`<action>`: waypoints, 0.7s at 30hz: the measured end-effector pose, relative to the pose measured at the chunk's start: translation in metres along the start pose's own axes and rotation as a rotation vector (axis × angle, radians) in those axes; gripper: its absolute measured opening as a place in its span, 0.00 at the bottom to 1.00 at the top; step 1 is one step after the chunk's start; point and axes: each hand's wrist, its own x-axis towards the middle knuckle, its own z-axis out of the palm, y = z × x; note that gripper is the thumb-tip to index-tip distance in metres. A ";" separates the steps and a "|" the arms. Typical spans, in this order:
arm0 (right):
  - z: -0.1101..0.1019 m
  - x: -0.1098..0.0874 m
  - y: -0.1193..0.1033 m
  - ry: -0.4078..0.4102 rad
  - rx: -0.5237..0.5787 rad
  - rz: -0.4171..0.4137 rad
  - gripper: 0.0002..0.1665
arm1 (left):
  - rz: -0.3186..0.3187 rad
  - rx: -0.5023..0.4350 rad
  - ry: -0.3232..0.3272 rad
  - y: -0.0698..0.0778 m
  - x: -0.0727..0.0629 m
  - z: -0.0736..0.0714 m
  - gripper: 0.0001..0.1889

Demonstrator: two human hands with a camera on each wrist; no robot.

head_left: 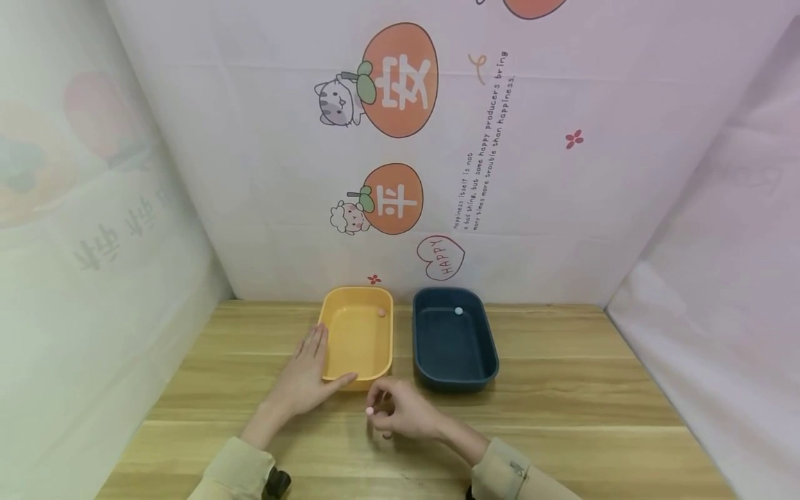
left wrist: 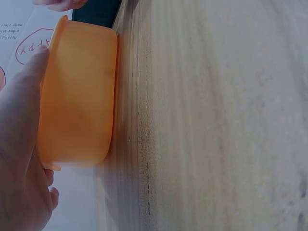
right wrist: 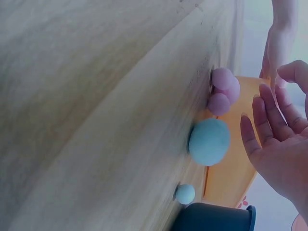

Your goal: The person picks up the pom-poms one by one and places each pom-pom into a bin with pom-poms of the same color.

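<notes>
Because the right hand (head_left: 407, 413) hides what lies beneath it in the head view, I cannot tell whether its bent fingers pinch the small pink ball (head_left: 369, 411) at their tips, near the rectangular yellow plastic tub (head_left: 356, 347) that the left hand (head_left: 304, 378) touches with straight fingers.

A wood desk (head_left: 562, 375), its grain streaks running sideways, is carrying two trays: the yellow tray (head_left: 356, 340) is standing near the back edge, left of the navy tray (head_left: 453, 347), a gap separating them. In the right wrist view, three pink balls (right wrist: 230, 92) are lying bunched; a blue ball (right wrist: 209, 142) and a pale ball (right wrist: 185, 194) are sitting beyond.
</notes>
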 end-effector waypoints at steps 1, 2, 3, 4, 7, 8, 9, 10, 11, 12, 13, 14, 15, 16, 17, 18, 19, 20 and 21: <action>-0.001 0.000 0.000 0.000 -0.002 -0.007 0.03 | 0.000 -0.001 -0.001 0.000 0.000 0.000 0.66; -0.001 0.000 0.000 -0.004 0.002 -0.006 0.03 | -0.002 0.000 -0.003 0.000 0.001 0.000 0.67; -0.002 0.000 0.000 -0.012 0.015 -0.001 0.03 | -0.004 0.000 -0.005 0.000 0.001 0.000 0.67; -0.003 0.000 -0.001 -0.022 0.029 0.007 0.03 | -0.006 -0.001 -0.007 0.000 0.001 0.000 0.67; -0.005 0.000 -0.002 -0.041 0.046 0.025 0.03 | -0.002 -0.004 -0.004 0.001 0.001 0.000 0.67; -0.006 0.000 -0.003 -0.041 0.035 0.030 0.03 | -0.001 -0.004 -0.002 0.001 0.000 0.000 0.67; -0.007 0.000 -0.004 -0.041 0.021 0.032 0.03 | -0.001 -0.006 -0.001 0.001 0.000 -0.001 0.67; -0.007 0.000 -0.004 -0.037 0.000 0.033 0.03 | 0.000 -0.008 -0.001 0.001 0.000 -0.001 0.67; -0.008 0.000 -0.004 -0.029 -0.024 0.033 0.04 | 0.001 -0.009 0.001 0.001 0.000 -0.001 0.66; -0.009 0.000 -0.005 -0.020 -0.051 0.031 0.04 | 0.002 -0.010 0.001 0.001 0.000 -0.002 0.66; -0.010 0.001 -0.005 -0.013 -0.074 0.028 0.05 | 0.002 -0.011 0.001 0.002 0.000 -0.002 0.66; -0.011 0.001 -0.006 -0.007 -0.086 0.030 0.05 | 0.003 -0.012 0.002 0.001 0.000 -0.002 0.66; -0.011 0.001 -0.006 -0.001 -0.098 0.030 0.05 | 0.003 -0.015 0.001 0.001 0.000 -0.003 0.66; -0.012 0.001 -0.007 0.004 -0.108 0.029 0.06 | 0.004 -0.016 0.002 0.002 0.000 -0.003 0.66; -0.013 0.002 -0.007 0.008 -0.115 0.028 0.06 | 0.006 -0.017 0.004 0.001 0.000 -0.003 0.66; -0.013 0.002 -0.008 0.012 -0.120 0.027 0.06 | 0.006 -0.016 0.004 0.001 0.000 -0.002 0.66; -0.014 0.002 -0.008 0.015 -0.121 0.028 0.06 | 0.005 -0.016 0.003 0.001 0.000 -0.002 0.66; -0.014 0.002 -0.009 0.018 -0.126 0.029 0.07 | 0.004 -0.018 0.002 0.000 -0.001 -0.002 0.66; -0.014 0.002 -0.009 0.019 -0.128 0.032 0.07 | 0.004 -0.020 0.001 0.000 -0.001 -0.002 0.66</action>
